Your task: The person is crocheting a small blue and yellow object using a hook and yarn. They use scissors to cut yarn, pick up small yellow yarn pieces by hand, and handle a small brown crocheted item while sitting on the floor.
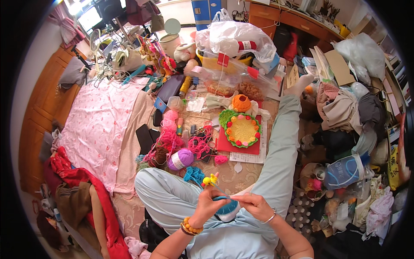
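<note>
My left hand (208, 207) pinches a small blue crochet piece (226, 207) with a white edge, held above my lap. A little yellow crocheted figure (210, 179) sits on a finger of that hand. A thin blue strand runs from there toward my right hand (256, 206). The right fingers are pinched together at the piece's upper edge; whatever is between them is too small to tell. Just beyond my left hand, a blue yarn bundle (194, 174) lies by my bent knee, near a purple yarn ball (181, 159).
Ahead lie a round yellow crocheted mat (243, 130) with a flowered rim, an orange crocheted piece (241, 102) and pink yarn (170, 137). Cluttered bags (345, 170) line the right. A pink cloth (99, 129) spreads at left, with another person's bare arm (99, 220) nearby.
</note>
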Available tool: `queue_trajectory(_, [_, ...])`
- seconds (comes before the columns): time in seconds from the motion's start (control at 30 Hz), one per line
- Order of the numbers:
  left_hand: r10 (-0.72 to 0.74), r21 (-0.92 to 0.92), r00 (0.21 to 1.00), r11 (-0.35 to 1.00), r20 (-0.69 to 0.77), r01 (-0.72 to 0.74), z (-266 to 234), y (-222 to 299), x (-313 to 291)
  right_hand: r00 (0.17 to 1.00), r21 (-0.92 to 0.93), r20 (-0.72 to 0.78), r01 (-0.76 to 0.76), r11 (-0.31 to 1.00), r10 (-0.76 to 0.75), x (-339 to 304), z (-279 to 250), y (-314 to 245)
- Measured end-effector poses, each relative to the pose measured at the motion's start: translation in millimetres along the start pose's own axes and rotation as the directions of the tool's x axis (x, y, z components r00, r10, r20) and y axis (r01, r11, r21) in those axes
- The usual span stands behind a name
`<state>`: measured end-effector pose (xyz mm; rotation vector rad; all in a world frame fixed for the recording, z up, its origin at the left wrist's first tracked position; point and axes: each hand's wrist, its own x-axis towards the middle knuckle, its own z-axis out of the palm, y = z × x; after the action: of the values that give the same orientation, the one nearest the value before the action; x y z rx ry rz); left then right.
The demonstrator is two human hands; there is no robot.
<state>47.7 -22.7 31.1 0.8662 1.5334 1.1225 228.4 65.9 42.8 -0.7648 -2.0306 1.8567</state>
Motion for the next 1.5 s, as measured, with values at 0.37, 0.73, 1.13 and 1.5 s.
queue_trajectory(0.37, [-0.009,-0.261,1.0,0.965,-0.028,0.001,2.4,-1.8,11.5,0.992,0.11,-0.084,-0.08,0.991,0.089,6.0,12.9,19.6])
queue_trajectory(0.73, [-0.144,-0.41,0.988,0.9,0.052,0.152,-0.3,1.6,15.8,0.926,-0.674,-0.165,0.146,0.725,-0.34,9.3,15.9,11.9])
queue_trajectory(1.13, [0.195,0.22,0.974,0.961,-0.119,-0.166,8.9,-18.0,13.7,0.955,-0.236,-0.254,0.095,0.967,-0.156,15.2,22.3,28.7])
queue_trajectory(1.5, [-0.207,-0.531,0.958,0.799,0.197,0.282,-16.8,-3.6,19.0,0.912,-0.421,-0.251,0.198,0.885,-0.324,12.2,9.4,15.0])
